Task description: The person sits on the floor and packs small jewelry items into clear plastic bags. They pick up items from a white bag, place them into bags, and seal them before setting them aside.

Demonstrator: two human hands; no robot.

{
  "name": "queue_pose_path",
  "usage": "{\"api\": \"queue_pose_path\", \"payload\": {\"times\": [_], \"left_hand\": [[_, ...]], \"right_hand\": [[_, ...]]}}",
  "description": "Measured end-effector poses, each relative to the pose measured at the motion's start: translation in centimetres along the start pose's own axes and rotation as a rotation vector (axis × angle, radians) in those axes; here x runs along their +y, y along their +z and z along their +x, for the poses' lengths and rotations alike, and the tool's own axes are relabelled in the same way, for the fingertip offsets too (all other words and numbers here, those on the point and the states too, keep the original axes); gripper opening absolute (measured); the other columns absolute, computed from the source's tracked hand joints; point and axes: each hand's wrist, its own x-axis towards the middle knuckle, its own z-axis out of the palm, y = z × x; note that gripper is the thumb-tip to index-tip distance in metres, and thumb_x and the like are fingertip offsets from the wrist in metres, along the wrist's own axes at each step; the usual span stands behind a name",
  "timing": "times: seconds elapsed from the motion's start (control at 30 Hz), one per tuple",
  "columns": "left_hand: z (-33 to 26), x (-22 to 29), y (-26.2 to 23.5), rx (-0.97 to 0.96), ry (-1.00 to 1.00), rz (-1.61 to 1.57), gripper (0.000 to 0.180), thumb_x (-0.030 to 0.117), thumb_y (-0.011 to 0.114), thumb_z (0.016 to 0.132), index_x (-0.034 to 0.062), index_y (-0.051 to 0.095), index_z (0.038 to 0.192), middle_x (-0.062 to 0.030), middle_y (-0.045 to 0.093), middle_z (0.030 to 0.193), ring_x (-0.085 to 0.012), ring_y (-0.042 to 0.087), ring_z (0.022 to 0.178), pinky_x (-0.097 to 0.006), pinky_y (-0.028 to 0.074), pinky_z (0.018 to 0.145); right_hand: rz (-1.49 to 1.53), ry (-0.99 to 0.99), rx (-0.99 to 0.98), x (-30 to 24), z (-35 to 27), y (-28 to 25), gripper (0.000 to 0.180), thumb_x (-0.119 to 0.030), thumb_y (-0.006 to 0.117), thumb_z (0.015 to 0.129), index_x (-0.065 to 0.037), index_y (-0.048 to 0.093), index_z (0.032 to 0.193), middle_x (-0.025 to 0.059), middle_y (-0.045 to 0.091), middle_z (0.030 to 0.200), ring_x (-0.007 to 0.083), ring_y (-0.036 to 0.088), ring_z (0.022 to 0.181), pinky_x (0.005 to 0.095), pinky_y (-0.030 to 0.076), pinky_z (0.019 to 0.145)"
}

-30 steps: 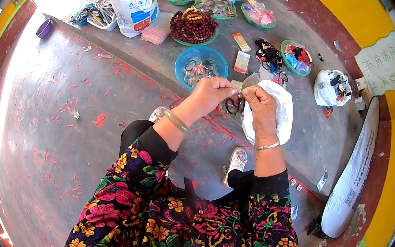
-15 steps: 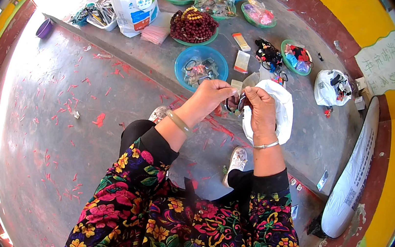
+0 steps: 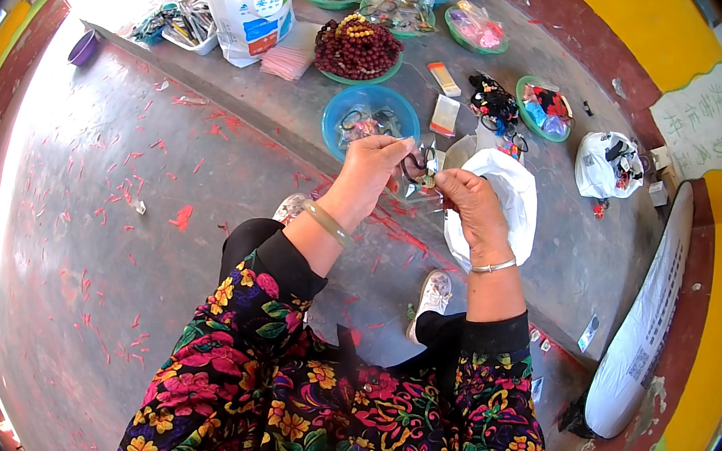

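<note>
In front of me, a small clear plastic bag (image 3: pixel 425 188) with a dark looped band (image 3: pixel 414 167) in or against it stretches between my hands. My left hand (image 3: pixel 369 171) pinches its left side with thumb and fingers. The opposite edge is pinched by my right hand (image 3: pixel 477 205). Just beyond my left hand sits a blue basin (image 3: pixel 330 123) holding several small bagged bands. A white plastic bag (image 3: pixel 518 195) stands behind my right hand, partly hidden by it. Whether the band lies wholly inside the clear bag is too small to tell.
A green dish of dark red beads (image 3: pixel 357 49), pink sheets (image 3: pixel 287 63) and a white carrier bag (image 3: pixel 247 13) stand beyond the basin. Two small boxes (image 3: pixel 445 115), black bands (image 3: pixel 491 102) and a green basket (image 3: pixel 527 120) lie farther right. Red scraps (image 3: pixel 183 217) litter the floor.
My hands have moved slightly apart, the left one a little left and the right one lower. The dark band and clear bag between them now show more plainly.
</note>
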Motion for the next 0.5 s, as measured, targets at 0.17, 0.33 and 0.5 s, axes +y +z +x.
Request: {"api": "queue_pose_path", "payload": {"times": [0.17, 0.33, 0.5], "left_hand": [[-0.32, 0.43, 0.35, 0.017, 0.004, -0.067, 0.022, 0.022, 0.058, 0.087, 0.0013, 0.064, 0.086, -0.0049, 0.065, 0.076, -0.0042, 0.049, 0.055, -0.019, 0.034, 0.046], [-0.52, 0.87, 0.46, -0.013, -0.034, -0.14, 0.016, 0.02, 0.06, 0.086, 0.0046, 0.064, 0.083, 0.0002, 0.062, 0.072, -0.0017, 0.043, 0.053, -0.019, 0.03, 0.046], [-0.4, 0.41, 0.03, -0.022, -0.042, -0.16, 0.012, 0.017, 0.061, 0.085, 0.0066, 0.063, 0.081, 0.003, 0.06, 0.07, -0.0005, 0.041, 0.052, -0.019, 0.028, 0.046]], "right_hand": [[-0.021, -0.035, -0.016, 0.36, 0.17, -0.21, 0.015, -0.016, 0.068, 0.079, -0.002, 0.067, 0.084, -0.0006, 0.062, 0.068, 0.0085, 0.055, 0.062, 0.0216, 0.042, 0.059], [-0.005, -0.038, -0.048, 0.45, 0.23, -0.71, 0.014, -0.015, 0.067, 0.079, -0.002, 0.067, 0.086, -0.0011, 0.062, 0.072, 0.0075, 0.054, 0.062, 0.0198, 0.041, 0.057], [-0.018, -0.03, -0.08, 0.39, 0.19, -0.81, 0.014, -0.015, 0.067, 0.08, -0.002, 0.067, 0.087, -0.0007, 0.063, 0.074, 0.0072, 0.054, 0.063, 0.02, 0.041, 0.059]]}}
